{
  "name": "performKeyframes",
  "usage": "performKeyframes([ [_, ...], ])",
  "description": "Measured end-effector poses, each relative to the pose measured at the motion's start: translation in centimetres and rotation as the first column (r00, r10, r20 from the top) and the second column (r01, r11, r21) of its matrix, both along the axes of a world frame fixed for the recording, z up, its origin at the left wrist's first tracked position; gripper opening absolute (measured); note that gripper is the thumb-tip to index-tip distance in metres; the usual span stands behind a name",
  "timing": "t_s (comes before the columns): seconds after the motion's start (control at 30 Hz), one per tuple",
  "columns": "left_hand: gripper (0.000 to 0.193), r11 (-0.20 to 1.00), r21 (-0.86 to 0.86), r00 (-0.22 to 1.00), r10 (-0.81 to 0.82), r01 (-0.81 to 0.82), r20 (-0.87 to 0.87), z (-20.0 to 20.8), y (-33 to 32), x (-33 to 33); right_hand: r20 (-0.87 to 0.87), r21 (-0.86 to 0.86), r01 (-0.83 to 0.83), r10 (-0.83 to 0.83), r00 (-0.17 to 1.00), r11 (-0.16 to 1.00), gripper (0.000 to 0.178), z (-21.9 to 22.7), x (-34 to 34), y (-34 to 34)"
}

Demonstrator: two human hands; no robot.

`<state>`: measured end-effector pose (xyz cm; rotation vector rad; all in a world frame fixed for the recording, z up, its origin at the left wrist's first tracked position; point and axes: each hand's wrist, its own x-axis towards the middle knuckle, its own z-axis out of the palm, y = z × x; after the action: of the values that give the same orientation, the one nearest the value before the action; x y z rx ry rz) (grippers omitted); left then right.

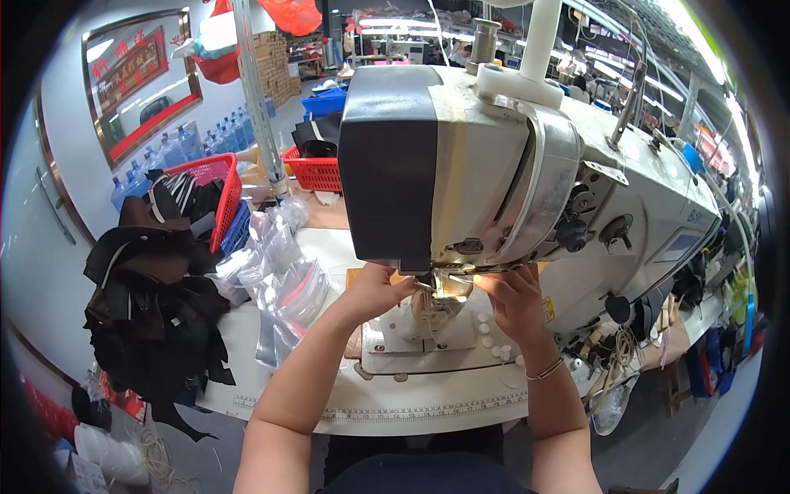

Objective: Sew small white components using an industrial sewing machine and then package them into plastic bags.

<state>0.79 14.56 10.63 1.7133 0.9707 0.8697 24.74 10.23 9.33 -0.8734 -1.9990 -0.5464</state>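
Observation:
A large white sewing machine point(485, 165) with a dark front cover stands in front of me, its lamp lighting the needle area point(444, 288). My left hand point(377, 292) is at the left of the needle, thumb reaching towards it, with the other fingers partly hidden under the machine head. On the other side, my right hand point(514, 300) has its fingers bent together close to the needle. Both hands look closed, but whatever is between the fingers is too small or hidden to make out. Several small white discs point(485, 329) lie beside the machine's bed by my right wrist.
Black and brown cut pieces point(156, 305) are heaped at the table's left edge, hanging over it. Clear plastic bags point(284, 288) lie left of my forearm. Red baskets point(218, 193) stand behind. A ruler strip point(387, 409) runs along the front edge. Cords point(625, 350) and scraps clutter the right.

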Motion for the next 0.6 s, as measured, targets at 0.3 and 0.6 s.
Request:
performKeyframes([
  [0.3,0.022,0.992,-0.121,1.0,-0.026,0.026,-0.001,2.1,-0.8,-0.6,-0.101,-0.091,0.108,-0.117,0.988,0.99,0.027,0.1,-2.3,-3.2],
  [0.6,0.019,0.973,-0.205,0.979,-0.07,0.109,0.191,0.0,-0.1,-0.7,0.113,0.036,0.239,-0.242,0.964,0.97,0.021,-0.3,-5.3,-4.6],
])
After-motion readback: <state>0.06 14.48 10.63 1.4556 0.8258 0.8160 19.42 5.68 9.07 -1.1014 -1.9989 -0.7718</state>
